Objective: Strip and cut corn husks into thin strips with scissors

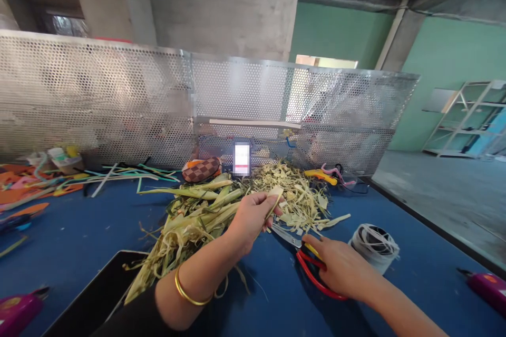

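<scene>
My left hand [251, 218] pinches a short, pale plant strip [276, 191] that looks like corn husk between thumb and fingers. In my right hand [342, 263] are scissors [291, 239] with red handles and a yellow part near the fingers; their blades point toward the left hand, just below it. Behind the held strip lies a heap of cut pale pieces [302, 189]. Under and left of my left forearm spreads a bundle of long yellow-green husks [177, 239], partly hidden by the arm.
A roll of white strip [375, 247] stands right of my right hand. A black tray [100, 284] sits at lower left. Toward the back are a checkered pouch [202, 170] and a lit phone screen [242, 158], before a perforated metal screen [245, 89]. Purple tools [488, 288] lie at both sides.
</scene>
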Motion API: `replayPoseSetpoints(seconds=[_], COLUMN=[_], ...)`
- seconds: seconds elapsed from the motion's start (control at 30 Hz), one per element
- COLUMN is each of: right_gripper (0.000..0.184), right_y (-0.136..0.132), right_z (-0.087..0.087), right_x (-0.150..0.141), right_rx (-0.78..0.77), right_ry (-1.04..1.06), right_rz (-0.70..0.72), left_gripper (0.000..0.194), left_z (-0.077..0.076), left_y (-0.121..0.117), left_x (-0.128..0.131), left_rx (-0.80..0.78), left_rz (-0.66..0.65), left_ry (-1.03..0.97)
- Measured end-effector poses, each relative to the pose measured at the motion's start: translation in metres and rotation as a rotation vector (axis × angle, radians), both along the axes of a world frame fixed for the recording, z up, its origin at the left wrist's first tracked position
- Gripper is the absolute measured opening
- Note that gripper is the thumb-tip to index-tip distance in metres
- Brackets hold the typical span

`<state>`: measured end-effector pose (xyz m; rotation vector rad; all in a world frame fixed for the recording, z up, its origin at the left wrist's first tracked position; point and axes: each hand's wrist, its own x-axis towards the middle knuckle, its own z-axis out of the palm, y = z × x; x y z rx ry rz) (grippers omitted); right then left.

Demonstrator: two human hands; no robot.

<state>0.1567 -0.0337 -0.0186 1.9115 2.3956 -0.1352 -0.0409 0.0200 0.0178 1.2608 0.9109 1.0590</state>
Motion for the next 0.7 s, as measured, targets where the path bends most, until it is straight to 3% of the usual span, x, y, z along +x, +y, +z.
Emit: replayPoseSetpoints(seconds=[0.17,0.4,0.53,0.7], right_gripper=[0.072,0.057,0.060,0.061], right_y=[0.001,0.002,-0.004,-0.007], right_z=[0.007,0.012,0.014,0.009], right_x=[0.007,0.005,0.004,0.006], right_rx=[-0.055,0.078,0.106,0.102], right_ry=[0.469,1.078,1.174,1.047], right_rz=[-0.001,-0.131,-0.122,-0.108], left_gripper=[0.017,0.016,0.021,0.023], left_z=[0.001,0.004,0.002,0.002], left_y=[0.005,0.005,0.005,0.003], left_x=[-0.003,-0.003,-0.003,-0.002], left_rx=[0.020,0.015,0.035,0.050], left_rz=[0.022,0.046,0.034,0.050], left_ry=[-0.044,0.012,0.041,0.051])
